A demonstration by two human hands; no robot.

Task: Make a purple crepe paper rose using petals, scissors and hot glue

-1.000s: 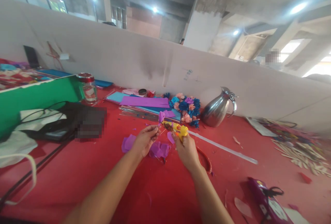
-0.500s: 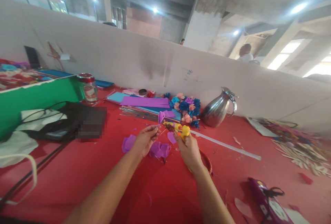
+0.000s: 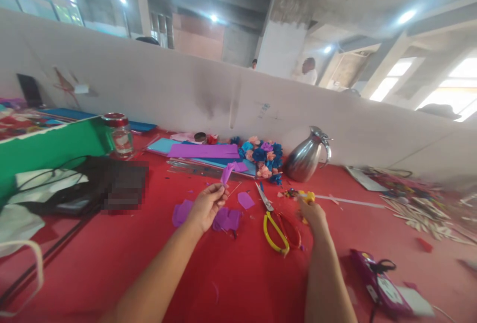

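Observation:
My left hand point(image 3: 209, 206) pinches the lower end of a folded purple paper petal point(image 3: 227, 173), which points upward. A thin stick point(image 3: 234, 190) slants out beside those fingers. My right hand point(image 3: 313, 213), slightly blurred, is closed around a yellow glue gun point(image 3: 307, 197) at the right, its dark, stained nozzle pointing left. Between the hands lie scissors point(image 3: 276, 231) with one yellow and one red handle. Purple paper pieces point(image 3: 226, 219) are spread beneath my left hand, and a single purple petal point(image 3: 246, 200) rests near the scissors' blades.
Paper flowers point(image 3: 263, 154) are heaped behind, beside a metal jug point(image 3: 306, 156). Purple sheets point(image 3: 203, 151) lie to their left. A lidded glass jar point(image 3: 121, 136) stands by a green box point(image 3: 59, 146). Pale strips point(image 3: 417, 216) and a purple case point(image 3: 380, 283) are at right.
My right hand has moved the glue gun right, away from the petal, uncovering the scissors. My left hand still holds the petal, and its top looks more spread. The view has shifted slightly.

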